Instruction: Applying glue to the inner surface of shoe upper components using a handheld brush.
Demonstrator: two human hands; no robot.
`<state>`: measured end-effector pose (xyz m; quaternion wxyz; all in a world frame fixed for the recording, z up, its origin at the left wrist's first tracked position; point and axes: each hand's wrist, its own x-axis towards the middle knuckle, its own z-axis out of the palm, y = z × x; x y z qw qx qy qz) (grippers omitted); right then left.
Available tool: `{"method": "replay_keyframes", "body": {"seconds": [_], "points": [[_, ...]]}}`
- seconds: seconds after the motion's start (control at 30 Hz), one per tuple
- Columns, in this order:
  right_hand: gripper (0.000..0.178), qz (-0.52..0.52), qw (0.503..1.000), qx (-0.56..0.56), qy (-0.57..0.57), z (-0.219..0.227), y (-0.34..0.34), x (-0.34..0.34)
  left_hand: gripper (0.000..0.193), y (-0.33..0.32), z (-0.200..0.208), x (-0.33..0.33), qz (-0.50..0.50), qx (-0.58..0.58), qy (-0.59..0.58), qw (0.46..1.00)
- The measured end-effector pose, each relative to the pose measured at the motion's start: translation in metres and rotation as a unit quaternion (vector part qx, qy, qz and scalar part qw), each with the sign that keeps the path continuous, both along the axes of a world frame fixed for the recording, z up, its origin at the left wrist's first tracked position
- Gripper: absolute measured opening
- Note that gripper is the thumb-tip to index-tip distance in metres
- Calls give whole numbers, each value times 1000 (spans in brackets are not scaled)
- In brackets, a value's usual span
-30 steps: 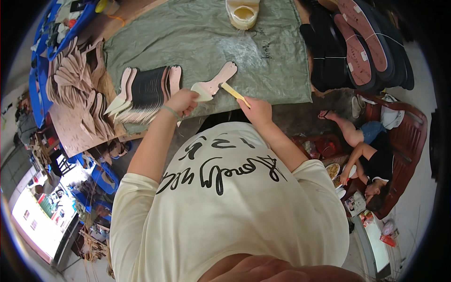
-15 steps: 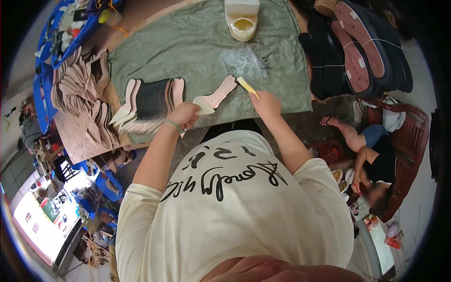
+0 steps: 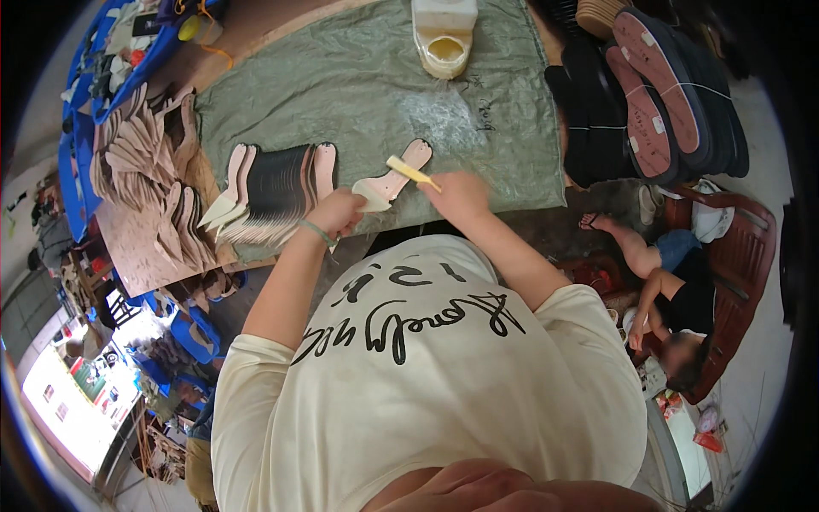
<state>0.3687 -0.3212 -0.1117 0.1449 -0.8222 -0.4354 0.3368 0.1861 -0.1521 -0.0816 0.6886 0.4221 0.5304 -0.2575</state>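
On the green cloth [image 3: 324,77] lies a curved pink and cream shoe upper piece [image 3: 392,181]. My left hand [image 3: 341,213] pinches its cream end near the table's front edge. A small yellow brush [image 3: 409,172] is in my right hand [image 3: 459,198], its wide end over the middle of the piece; whether it touches cannot be made out. Left of my left hand, a fanned row of similar upper pieces [image 3: 281,183] shows black edges, with a pink face at its right end. Beyond the brush stands a whitish plastic container [image 3: 444,43] with yellowish glue-like liquid in its open mouth.
More beige cut pieces [image 3: 149,145] are heaped on the table's left side, near a blue bin [image 3: 85,111]. Tied bundles of pink and black insoles [image 3: 661,94] stand at the right. A person [image 3: 674,290] sits on a wooden bench [image 3: 742,264] further right.
My right hand has moved left with the brush, which now lies across the upper piece instead of beside its far tip. My left hand keeps its place.
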Motion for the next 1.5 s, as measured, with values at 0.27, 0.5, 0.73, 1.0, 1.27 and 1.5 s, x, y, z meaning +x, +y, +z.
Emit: {"method": "replay_keyframes", "body": {"seconds": [0.27,0.5,0.73,1.0,1.27,1.5], "points": [[36,-51,968,-16,246,-24,7,-38,28,-30,-2,-3,-88,119,0,989],[34,-124,932,66,334,-37,-1,-43,38,-33,-12,-12,-80,130,-49,987],[36,-183,978,31,89,2,-11,-16,22,-28,-15,-23,-26,80,-42,996],[33,-42,990,110,75,40,-35,-38,10,-26,13,-36,146,2,-147,978],[31,-249,951,180,29,51,3,26,12,34,84,-139,261,10,-208,943],[33,-230,951,206,27,32,-14,14,26,123,81,-354,60,664,238,706]]}}
